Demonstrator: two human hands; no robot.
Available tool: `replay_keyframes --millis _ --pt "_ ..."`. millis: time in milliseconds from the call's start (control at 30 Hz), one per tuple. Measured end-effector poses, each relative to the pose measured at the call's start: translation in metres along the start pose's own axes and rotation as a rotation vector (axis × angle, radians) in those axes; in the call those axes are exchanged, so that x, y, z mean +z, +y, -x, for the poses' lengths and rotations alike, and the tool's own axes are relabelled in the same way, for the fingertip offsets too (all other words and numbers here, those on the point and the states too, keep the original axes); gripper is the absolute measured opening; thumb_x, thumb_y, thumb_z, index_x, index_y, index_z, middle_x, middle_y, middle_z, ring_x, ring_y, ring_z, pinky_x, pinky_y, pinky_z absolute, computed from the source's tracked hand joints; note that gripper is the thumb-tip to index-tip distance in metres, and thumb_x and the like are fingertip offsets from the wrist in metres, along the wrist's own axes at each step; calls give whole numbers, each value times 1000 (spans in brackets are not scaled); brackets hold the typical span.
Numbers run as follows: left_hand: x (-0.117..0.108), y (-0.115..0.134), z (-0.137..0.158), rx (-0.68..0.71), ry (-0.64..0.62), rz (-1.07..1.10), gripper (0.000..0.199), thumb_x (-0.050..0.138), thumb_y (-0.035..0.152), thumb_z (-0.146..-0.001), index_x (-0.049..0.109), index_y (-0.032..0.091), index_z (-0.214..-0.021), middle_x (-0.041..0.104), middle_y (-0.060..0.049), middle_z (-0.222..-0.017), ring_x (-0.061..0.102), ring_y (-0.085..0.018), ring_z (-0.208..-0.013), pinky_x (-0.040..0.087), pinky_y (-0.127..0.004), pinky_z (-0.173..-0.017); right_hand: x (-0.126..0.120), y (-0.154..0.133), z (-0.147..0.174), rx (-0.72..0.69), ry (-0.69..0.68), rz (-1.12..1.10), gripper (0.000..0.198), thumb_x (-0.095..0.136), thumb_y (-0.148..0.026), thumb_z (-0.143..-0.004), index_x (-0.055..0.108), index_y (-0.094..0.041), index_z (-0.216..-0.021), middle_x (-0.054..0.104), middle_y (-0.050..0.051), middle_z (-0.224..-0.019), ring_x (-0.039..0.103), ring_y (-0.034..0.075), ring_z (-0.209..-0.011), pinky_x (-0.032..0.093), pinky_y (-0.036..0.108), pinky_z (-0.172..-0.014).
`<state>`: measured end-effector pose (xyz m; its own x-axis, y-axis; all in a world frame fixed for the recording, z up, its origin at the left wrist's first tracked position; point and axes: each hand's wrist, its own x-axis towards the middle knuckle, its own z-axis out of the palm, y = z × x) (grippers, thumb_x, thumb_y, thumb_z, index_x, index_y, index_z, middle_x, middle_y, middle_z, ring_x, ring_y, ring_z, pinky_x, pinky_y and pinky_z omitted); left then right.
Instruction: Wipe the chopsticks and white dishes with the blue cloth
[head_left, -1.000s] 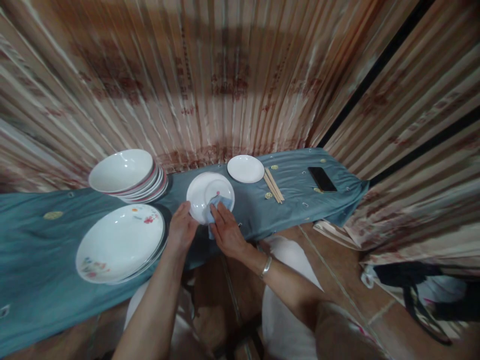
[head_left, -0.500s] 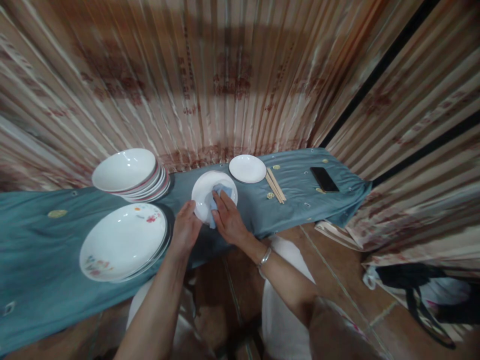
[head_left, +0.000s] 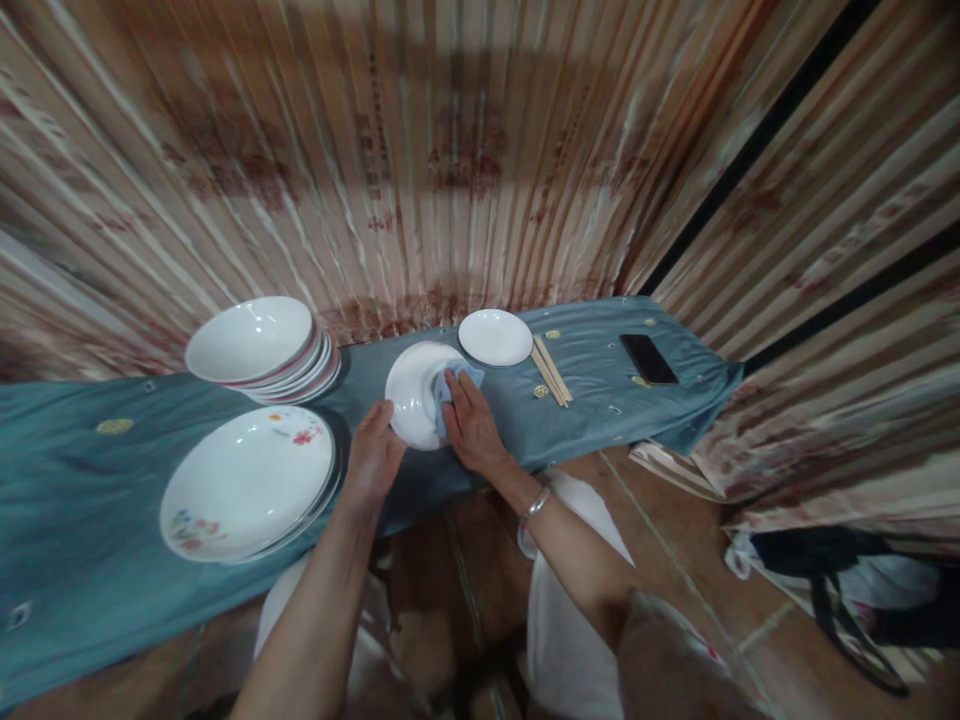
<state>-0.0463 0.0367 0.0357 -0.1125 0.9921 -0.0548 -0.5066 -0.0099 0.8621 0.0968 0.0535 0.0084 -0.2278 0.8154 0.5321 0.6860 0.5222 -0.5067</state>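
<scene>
My left hand (head_left: 376, 450) grips a small white plate (head_left: 411, 395) by its near left rim, thumb on top and the other fingers hidden beneath. The plate is held over the cloth-covered table, tipped slightly. My right hand (head_left: 472, 425) is closed on a light blue cloth (head_left: 444, 392), pressing it against the right side of the plate. Just beyond, to the right, lies another small white plate (head_left: 495, 337). To the left of my hands are large floral plates (head_left: 247, 485) in a stack and, behind them, a stack of white bowls (head_left: 251, 340).
Wooden chopsticks (head_left: 551, 371) lie right of the far plate, and a black phone (head_left: 649, 359) is farther right. A blue-green cloth (head_left: 67, 500) covers the narrow table. Pleated curtains (head_left: 420, 150) hang behind it. A dark bag (head_left: 840, 580) rests at the lower right.
My right hand has slid the blue cloth rightward across the plate, from near its middle to its right edge. My left hand keeps its grip, with barely any movement.
</scene>
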Motion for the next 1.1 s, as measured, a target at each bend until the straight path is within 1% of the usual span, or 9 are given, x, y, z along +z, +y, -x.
replay_keyframes --millis 167,367,500,600,700,867,967,1033,1100 --pt "-2 3 2 2 -1 -55 17 62 37 -77 61 22 -85 67 -9 -89 61 -28 -95 51 -40 -78 -1 6 9 23 6 10 51 31 -28 -97 37 -4 -142 41 22 -144 31 27 -140 32 51 -113" --pt "-15 -4 -5 45 34 -105 13 64 33 -75 62 21 -80 66 -10 -89 60 -28 -98 51 -39 -81 -3 6 22 25 -16 10 51 31 -27 -96 40 -2 -140 44 24 -141 35 28 -137 35 51 -112" --pt "-17 -5 -6 28 27 -90 15 64 34 -76 63 21 -83 65 -10 -88 61 -27 -95 51 -38 -79 -2 4 30 29 -17 -7 50 32 -26 -96 38 -5 -141 43 23 -142 35 28 -137 35 54 -110" --pt "-15 -3 -4 1 39 -65 19 63 37 -77 63 22 -87 65 -9 -87 62 -26 -90 52 -38 -76 -2 2 35 17 -29 -7 50 33 -26 -96 39 -4 -140 44 24 -141 36 28 -136 36 53 -110" --pt "-13 -2 -3 -26 42 -47 17 62 37 -77 62 22 -85 65 -8 -86 62 -26 -86 51 -38 -74 -5 -2 39 -4 -51 2 50 34 -26 -96 41 -2 -139 45 25 -139 37 29 -135 37 52 -110" --pt "-11 -3 -2 1 61 -61 14 61 36 -78 57 22 -78 62 -5 -78 59 -21 -74 49 -32 -67 -10 -15 46 -61 -93 -21 48 34 -24 -96 39 -10 -142 51 20 -135 41 27 -132 40 51 -107" --pt "-9 -3 -2 -7 66 -26 15 61 36 -78 55 22 -77 60 -3 -74 56 -17 -66 47 -30 -63 -16 -24 48 -84 -107 -58 46 35 -25 -96 42 -13 -140 51 18 -135 43 26 -130 41 48 -107" --pt "-5 -1 -1 -13 62 -9 15 61 35 -78 56 21 -76 60 -2 -73 55 -16 -64 46 -28 -63 -21 -28 46 -72 -104 -110 44 35 -26 -96 44 -15 -138 54 15 -133 46 23 -128 41 45 -107" --pt "-1 1 0 -20 45 3 16 63 35 -77 57 20 -77 61 -1 -73 56 -15 -65 47 -28 -65 -28 -30 43 -29 -78 -189 43 35 -25 -95 46 -17 -136 57 13 -130 50 21 -124 42 41 -105"
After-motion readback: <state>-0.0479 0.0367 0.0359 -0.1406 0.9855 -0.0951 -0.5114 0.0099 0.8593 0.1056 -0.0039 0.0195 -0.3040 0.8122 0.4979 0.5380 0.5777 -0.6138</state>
